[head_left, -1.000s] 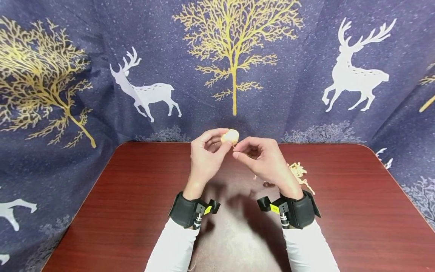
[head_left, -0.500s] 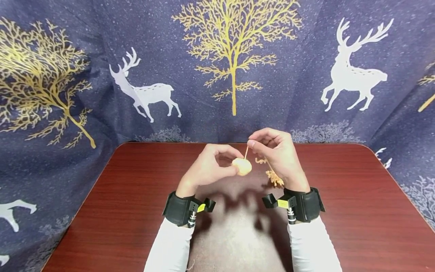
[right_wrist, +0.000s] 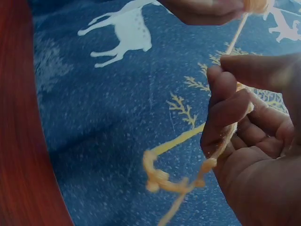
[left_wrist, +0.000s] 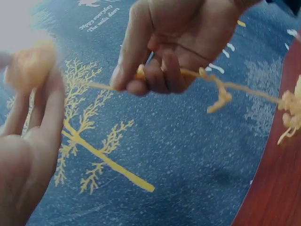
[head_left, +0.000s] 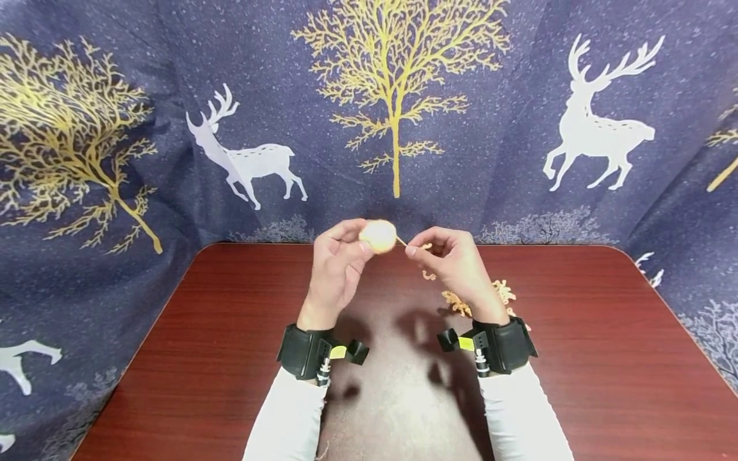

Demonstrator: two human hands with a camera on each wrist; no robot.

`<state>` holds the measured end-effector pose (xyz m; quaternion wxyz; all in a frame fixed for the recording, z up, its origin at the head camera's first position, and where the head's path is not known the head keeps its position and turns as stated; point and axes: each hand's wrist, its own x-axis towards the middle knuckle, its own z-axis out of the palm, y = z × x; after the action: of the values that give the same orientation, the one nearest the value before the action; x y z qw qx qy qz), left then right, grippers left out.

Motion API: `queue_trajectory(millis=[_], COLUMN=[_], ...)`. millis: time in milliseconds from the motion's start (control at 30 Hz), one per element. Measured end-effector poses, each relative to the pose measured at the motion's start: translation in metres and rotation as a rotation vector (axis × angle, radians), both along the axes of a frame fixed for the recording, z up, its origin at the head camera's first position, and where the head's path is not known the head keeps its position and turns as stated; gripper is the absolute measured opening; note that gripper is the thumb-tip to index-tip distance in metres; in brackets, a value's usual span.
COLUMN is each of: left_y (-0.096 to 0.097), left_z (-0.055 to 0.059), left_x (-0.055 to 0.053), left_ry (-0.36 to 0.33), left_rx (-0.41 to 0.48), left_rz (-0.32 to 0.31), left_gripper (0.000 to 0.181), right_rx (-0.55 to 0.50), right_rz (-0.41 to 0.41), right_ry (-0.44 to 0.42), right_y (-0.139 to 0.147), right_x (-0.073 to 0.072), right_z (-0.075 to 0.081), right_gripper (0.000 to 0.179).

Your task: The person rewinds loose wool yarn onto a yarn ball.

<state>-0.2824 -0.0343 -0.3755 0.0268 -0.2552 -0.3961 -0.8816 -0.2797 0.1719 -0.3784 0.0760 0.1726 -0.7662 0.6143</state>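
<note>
My left hand holds a small pale orange ball of yarn between thumb and fingers, raised above the far part of the table. A short taut strand of yarn runs from the ball to my right hand, whose thumb and forefinger pinch it. In the right wrist view the yarn passes on through the curled fingers and hangs below in kinks. The left wrist view shows this kinked yarn stretching towards a loose heap at the right edge.
A tangled heap of yarn lies on the red-brown table, partly hidden behind my right forearm. Beyond the table's back edge hangs a dark blue cloth with deer and trees. Black camera straps circle both wrists.
The ball first came down and right, then went back up and left with my left hand. The right hand rose, then lowered, still pinching yarn. Some heap yarn has shifted.
</note>
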Motion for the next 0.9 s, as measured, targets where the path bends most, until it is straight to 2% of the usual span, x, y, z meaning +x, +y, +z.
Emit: queue_trajectory(millis=[33,133,200,233,300,367,433,467,567,667,767,900], left_y=[0.0,0.001,0.001,0.002,0.002,0.003,0.003,0.003,0.002,0.0,-0.001,-0.004], left_z=[0.0,0.0,-0.003,-0.006,-0.011,-0.016,-0.021,-0.023,-0.027,-0.028,-0.026,-0.023], left_x=[-0.001,-0.007,-0.011,-0.013,-0.017,-0.019,-0.019,-0.019,-0.016,-0.013,-0.011,-0.009], left_ry=[-0.042,-0.157,-0.21,-0.229,-0.247,-0.239,-0.194,-0.162,-0.059,0.01,0.062,0.183], left_rx=[0.051,0.123,0.119,0.082,-0.054,-0.245,-0.473,-0.591,-0.916,-1.164,-1.267,-1.26], left_rz=[0.038,0.182,0.282,0.342,0.465,0.567,0.635,0.649,0.625,0.522,0.356,0.086], left_gripper=[0.028,0.022,0.019,0.017,0.015,0.018,0.022,0.023,0.023,0.022,0.021,0.019], right_rx=[0.055,0.209,0.288,0.318,0.362,0.375,0.359,0.34,0.215,0.051,-0.118,-0.345], right_rz=[-0.01,-0.026,-0.015,-0.008,0.01,0.023,0.029,0.03,0.044,0.046,0.031,0.005], right_ry=[0.015,0.079,0.125,0.143,0.167,0.173,0.171,0.166,0.138,0.114,0.099,0.064], right_y=[-0.001,-0.006,-0.009,-0.01,-0.011,-0.011,-0.008,-0.007,0.0,0.006,0.01,0.012], right_x=[0.001,0.005,0.009,0.011,0.014,0.017,0.019,0.02,0.019,0.017,0.013,0.008], right_z=[0.0,0.003,0.006,0.008,0.011,0.014,0.017,0.018,0.019,0.018,0.017,0.015], right_gripper=[0.01,0.005,0.004,0.005,0.009,0.012,0.011,0.01,0.007,0.005,0.006,0.006])
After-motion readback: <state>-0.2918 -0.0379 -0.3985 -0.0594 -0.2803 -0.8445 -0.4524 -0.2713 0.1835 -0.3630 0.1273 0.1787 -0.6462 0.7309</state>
